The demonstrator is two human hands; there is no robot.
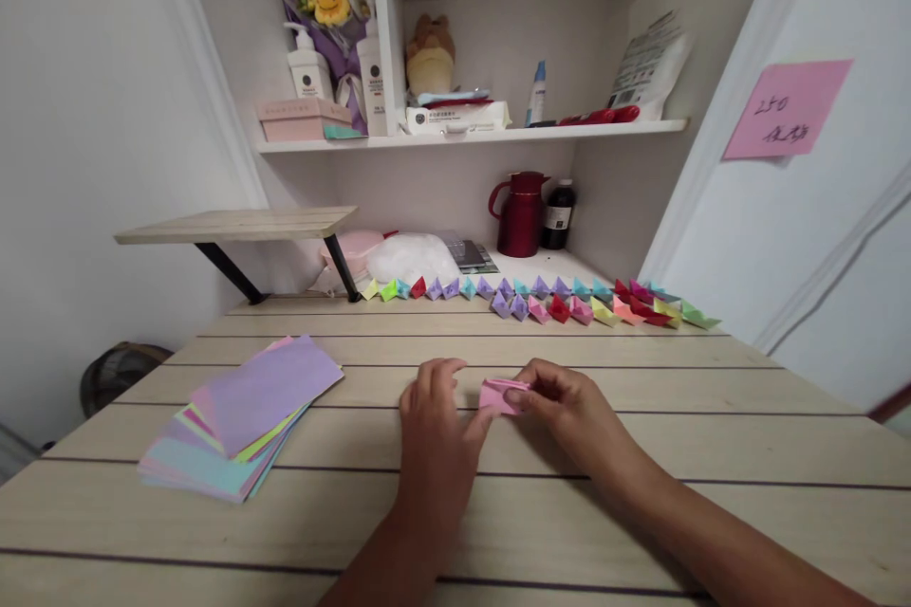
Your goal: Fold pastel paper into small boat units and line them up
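A small folded piece of pink paper (493, 395) is pinched between the thumb and fingers of my right hand (562, 398), just above the table. My left hand (437, 427) is on its left, fingers raised and apart, with the thumb tip at the paper's lower left edge. Whether that thumb presses on the paper or only touches it is hard to make out. Beyond my hands, folded paper boats (539, 308) in several colours stand in two rows along the table's back.
A fanned stack of coloured paper sheets (277, 394) lies on the left of the slatted table (342, 531). Behind it stands a small raised wooden shelf (242, 224) on black legs. A red jug (523, 216) and a dark bottle (559, 216) stand in the back recess.
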